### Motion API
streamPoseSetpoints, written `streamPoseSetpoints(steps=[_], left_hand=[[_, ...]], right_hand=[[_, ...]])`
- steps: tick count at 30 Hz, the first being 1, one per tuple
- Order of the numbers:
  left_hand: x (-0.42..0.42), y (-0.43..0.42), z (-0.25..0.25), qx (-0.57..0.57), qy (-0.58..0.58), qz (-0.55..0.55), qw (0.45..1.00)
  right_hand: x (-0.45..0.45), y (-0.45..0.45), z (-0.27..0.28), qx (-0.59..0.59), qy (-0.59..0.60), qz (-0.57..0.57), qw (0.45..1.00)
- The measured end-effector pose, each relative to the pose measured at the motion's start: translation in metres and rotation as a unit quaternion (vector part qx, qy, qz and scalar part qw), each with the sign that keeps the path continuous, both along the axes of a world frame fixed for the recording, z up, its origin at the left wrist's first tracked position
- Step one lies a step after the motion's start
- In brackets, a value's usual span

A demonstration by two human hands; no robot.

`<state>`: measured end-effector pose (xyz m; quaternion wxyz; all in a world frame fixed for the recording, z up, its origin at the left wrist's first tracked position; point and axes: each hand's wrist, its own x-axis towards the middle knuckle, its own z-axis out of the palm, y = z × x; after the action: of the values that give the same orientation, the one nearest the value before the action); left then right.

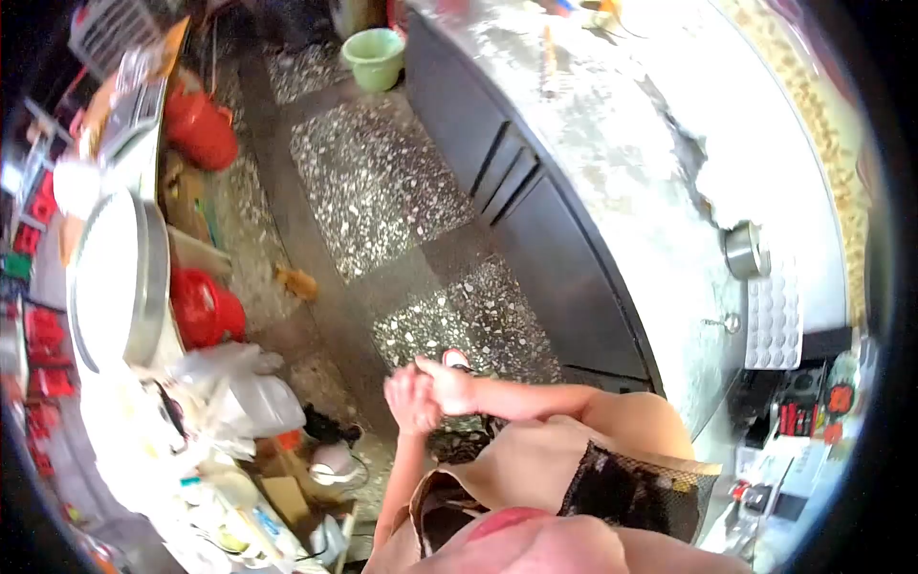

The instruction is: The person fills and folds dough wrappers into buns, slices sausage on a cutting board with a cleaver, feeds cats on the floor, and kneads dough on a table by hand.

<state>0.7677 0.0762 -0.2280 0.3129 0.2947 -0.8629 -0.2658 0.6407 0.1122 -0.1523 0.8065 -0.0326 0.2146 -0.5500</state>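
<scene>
In the head view, my left hand [411, 402] and my right hand [448, 385] are pressed together in front of my body, above the speckled floor. The fingers of both look closed and folded against each other. No object shows in either hand, though whatever lies between the palms is hidden. Just beyond the hands, the tip of a shoe [456, 358] shows on the floor.
To the right runs a pale counter [612, 163] with dark cabinets [564, 258], a metal pot [745, 251] and an egg tray [773, 320]. Leftward are a large round metal pan [143, 277], red buckets [206, 308] and plastic bags [251, 402]. A green bucket [375, 62] stands farther off.
</scene>
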Motion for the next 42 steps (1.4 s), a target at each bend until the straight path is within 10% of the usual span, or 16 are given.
streamPoseSetpoints(steps=[3,5,6,8,10,12,13,22,31,34,36,42], left_hand=[[-0.055,-0.06,0.022,0.175,0.011,0.099,0.979],[-0.094,-0.097,0.028,0.591,0.213,0.01,0.778],[-0.109,-0.103,0.038,0.733,0.335,-0.098,0.583],[-0.149,-0.109,0.091,0.753,0.383,-0.267,0.464],[-0.192,-0.1,0.121,0.637,0.192,-0.246,0.705],[-0.214,-0.089,0.15,0.708,0.158,-0.18,0.665],[-0.227,-0.089,0.166,0.828,0.22,-0.125,0.501],[-0.321,-0.229,0.17,0.637,-0.012,-0.047,0.77],[-0.637,-0.202,0.163,0.469,-0.028,-0.432,0.769],[-0.685,-0.175,0.199,0.417,-0.111,-0.475,0.767],[-0.707,-0.172,0.196,0.371,-0.124,-0.443,0.806],[-0.78,-0.243,0.118,0.307,-0.161,-0.302,0.888]], right_hand=[[-0.078,-0.027,0.073,0.023,-0.143,-0.017,0.989],[-0.104,-0.041,0.132,-0.133,0.229,-0.145,0.953],[-0.116,-0.049,0.152,-0.165,0.439,-0.221,0.855],[-0.137,-0.057,0.148,-0.206,0.758,-0.299,0.542],[-0.162,-0.069,0.107,-0.243,0.843,-0.25,0.41],[-0.211,-0.07,0.064,-0.2,0.87,-0.173,0.416],[-0.242,-0.066,0.047,-0.148,0.878,-0.155,0.428],[-0.442,0.0,-0.022,0.321,0.793,-0.338,0.392],[-0.533,-0.067,-0.008,0.377,0.713,-0.371,0.461],[-0.597,-0.086,-0.034,0.34,0.827,-0.361,0.266],[-0.635,-0.103,-0.056,0.351,0.821,-0.374,0.25],[-0.671,-0.156,0.015,0.374,0.644,-0.178,0.644]])
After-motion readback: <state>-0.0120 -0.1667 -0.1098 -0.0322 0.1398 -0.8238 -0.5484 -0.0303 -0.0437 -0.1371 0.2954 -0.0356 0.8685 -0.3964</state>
